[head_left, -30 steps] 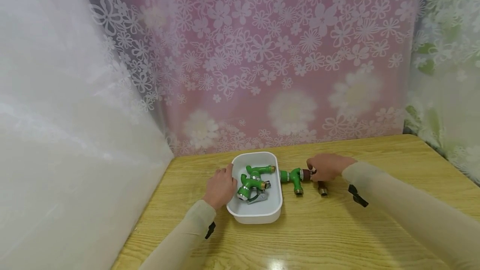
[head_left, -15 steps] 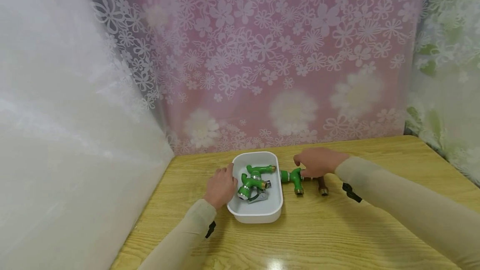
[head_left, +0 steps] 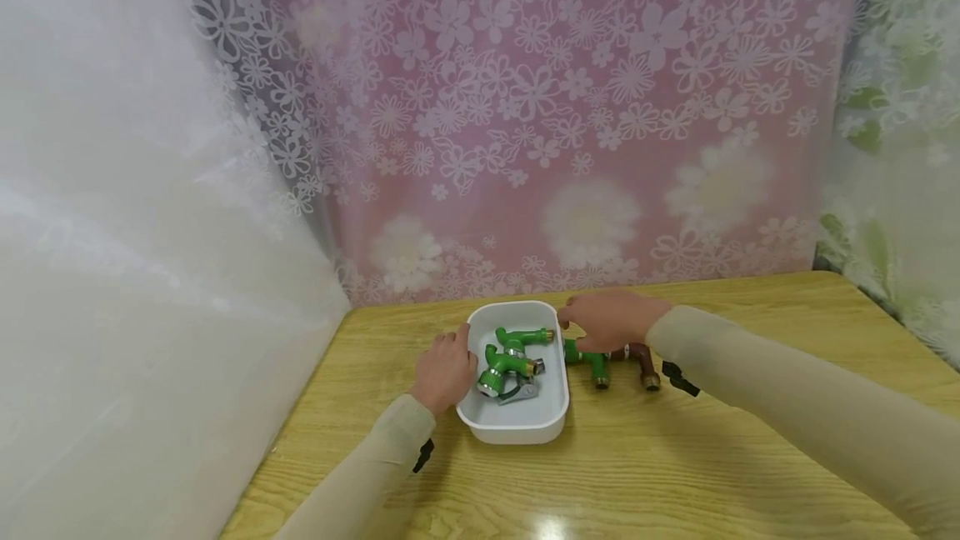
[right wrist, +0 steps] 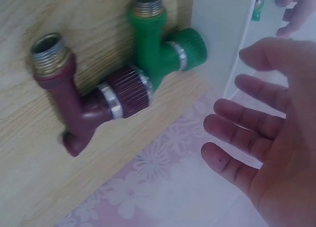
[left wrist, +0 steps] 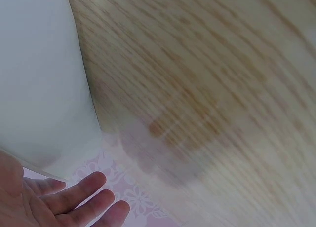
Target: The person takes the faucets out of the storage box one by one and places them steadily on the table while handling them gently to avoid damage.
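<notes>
White tub (head_left: 517,436) stands between left fingers (left wrist: 79,191) and right fingers (right wrist: 234,133).

Head view: right hand (head_left: 615,319) covers upper part of green tap (right wrist: 150,44) beside tub (head_left: 517,433), also part of maroon tap (right wrist: 74,101); contact with rim, cannot tell. Grey piece (head_left: 524,392) lies partly under taps inside (head_left: 493,377), too small to identify. Sleeves (head_left: 795,386) run out of frame; near edge of table (head_left: 645,482) cut off. Left wrist view: left hand (left wrist: 59,202) cropped lower left, tub cropped, its contents unseen; reflection (left wrist: 173,143) blurred. Right wrist view: tub cropped at top, right hand cropped at right.
</notes>
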Available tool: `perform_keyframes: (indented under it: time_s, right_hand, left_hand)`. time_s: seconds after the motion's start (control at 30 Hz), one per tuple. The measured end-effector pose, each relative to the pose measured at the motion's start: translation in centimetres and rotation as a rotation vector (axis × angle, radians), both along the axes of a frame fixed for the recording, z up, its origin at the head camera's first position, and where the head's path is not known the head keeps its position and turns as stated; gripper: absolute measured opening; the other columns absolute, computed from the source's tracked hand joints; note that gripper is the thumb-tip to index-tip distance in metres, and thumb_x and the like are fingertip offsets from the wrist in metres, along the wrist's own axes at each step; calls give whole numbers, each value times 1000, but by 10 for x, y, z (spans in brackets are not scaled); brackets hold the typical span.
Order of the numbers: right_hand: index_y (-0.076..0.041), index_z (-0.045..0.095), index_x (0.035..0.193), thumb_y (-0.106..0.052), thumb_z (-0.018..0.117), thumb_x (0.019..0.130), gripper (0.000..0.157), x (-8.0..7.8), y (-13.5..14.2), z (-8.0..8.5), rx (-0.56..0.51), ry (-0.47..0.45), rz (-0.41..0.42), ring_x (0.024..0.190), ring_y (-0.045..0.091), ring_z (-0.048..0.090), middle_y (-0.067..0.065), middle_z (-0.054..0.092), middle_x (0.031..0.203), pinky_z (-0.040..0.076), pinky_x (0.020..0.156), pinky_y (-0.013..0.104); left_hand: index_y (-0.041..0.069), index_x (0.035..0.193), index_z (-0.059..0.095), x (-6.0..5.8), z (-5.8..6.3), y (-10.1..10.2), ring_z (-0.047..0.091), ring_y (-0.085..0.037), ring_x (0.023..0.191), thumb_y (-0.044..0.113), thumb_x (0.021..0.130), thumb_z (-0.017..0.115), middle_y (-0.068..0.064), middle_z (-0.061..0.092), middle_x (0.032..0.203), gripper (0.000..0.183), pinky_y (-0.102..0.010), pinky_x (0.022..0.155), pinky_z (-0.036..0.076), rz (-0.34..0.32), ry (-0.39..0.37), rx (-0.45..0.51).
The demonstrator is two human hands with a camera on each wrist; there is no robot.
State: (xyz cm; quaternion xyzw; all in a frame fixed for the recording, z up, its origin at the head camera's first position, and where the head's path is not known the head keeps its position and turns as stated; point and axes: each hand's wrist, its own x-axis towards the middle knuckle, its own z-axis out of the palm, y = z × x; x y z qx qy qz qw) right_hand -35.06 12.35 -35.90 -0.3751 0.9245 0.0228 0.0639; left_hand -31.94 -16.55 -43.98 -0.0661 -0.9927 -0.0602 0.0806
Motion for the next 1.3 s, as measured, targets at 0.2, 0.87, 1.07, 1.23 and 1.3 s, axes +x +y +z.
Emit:
perform_keyframes:
  time_s: [0.2, 0.87, 1.07, 1.23, 1.3]
  right_hand:
    - [-23, 66, 124, -38, 64, 94, 34, -2, -12, 5, -5, -13, 38, 105, 23, 66, 6, 64, 130, 55, 83, 47]
    - [-30, 62, 137, -43, 63, 93, 46, -11, -59, 11, 97, -98, 74, 124, 25, 58, 3, 57, 143, 50, 99, 50]
    - [-27, 63, 138, -39, 68, 93, 47, -9, -74, 11, 90, -118, 131, 115, 21, 61, 3, 59, 139, 52, 97, 46]
    - [-30, 61, 139, -33, 69, 91, 49, -7, -85, 7, 98, -129, 148, 102, 15, 60, 3, 60, 136, 53, 92, 42]
    - [-31, 61, 139, -32, 69, 90, 50, -8, -89, 6, 101, -137, 140, 98, 13, 59, 2, 60, 135, 53, 90, 40]
  left_hand:
    - [10, 150, 44, 1, 1, 0, 60, -30, 122, 26, 103, 49, -14, 64, 132, 50, -49, 83, 58, -2, 5, 5]
    - [10, 151, 41, -2, -1, -2, 59, -30, 125, 28, 104, 47, -14, 62, 134, 51, -50, 85, 57, -9, -1, 15]
    - [9, 152, 40, -1, 1, -3, 59, -31, 125, 27, 104, 47, -15, 62, 134, 52, -51, 86, 57, -15, -1, 13]
    - [8, 152, 40, 0, 2, -3, 59, -31, 124, 27, 104, 47, -15, 62, 135, 52, -50, 85, 57, -18, -19, 8]
    - [8, 152, 40, 1, 3, -3, 59, -31, 123, 27, 104, 47, -15, 62, 135, 52, -50, 84, 57, -18, -22, 10]
